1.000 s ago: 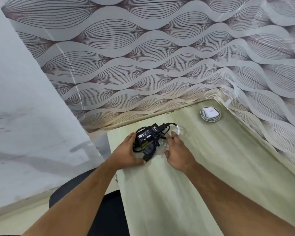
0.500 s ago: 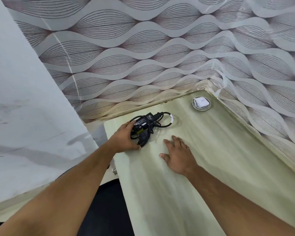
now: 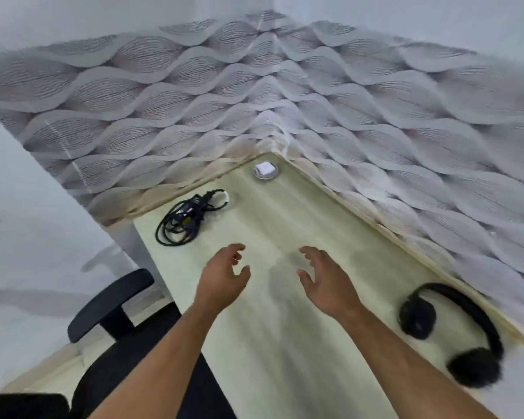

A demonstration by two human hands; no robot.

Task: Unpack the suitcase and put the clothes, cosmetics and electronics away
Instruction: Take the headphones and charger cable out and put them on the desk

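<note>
Both hands have released and withdrawn from the laptop charger (image 3: 184, 219). The left hand (image 3: 224, 278) and right hand (image 3: 325, 281) now hover, fingers loosely spread, above the desk, at 5 o'clock from the charger.

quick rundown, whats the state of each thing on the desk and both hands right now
black power adapter: lying on the desk, cable coiled around it, not held
white charger: lying in the far corner, cable wound round it
black headphones: lying flat by the right wall
left hand: empty, fingers loosely spread above the desk
right hand: empty, fingers loosely spread above the desk
</note>
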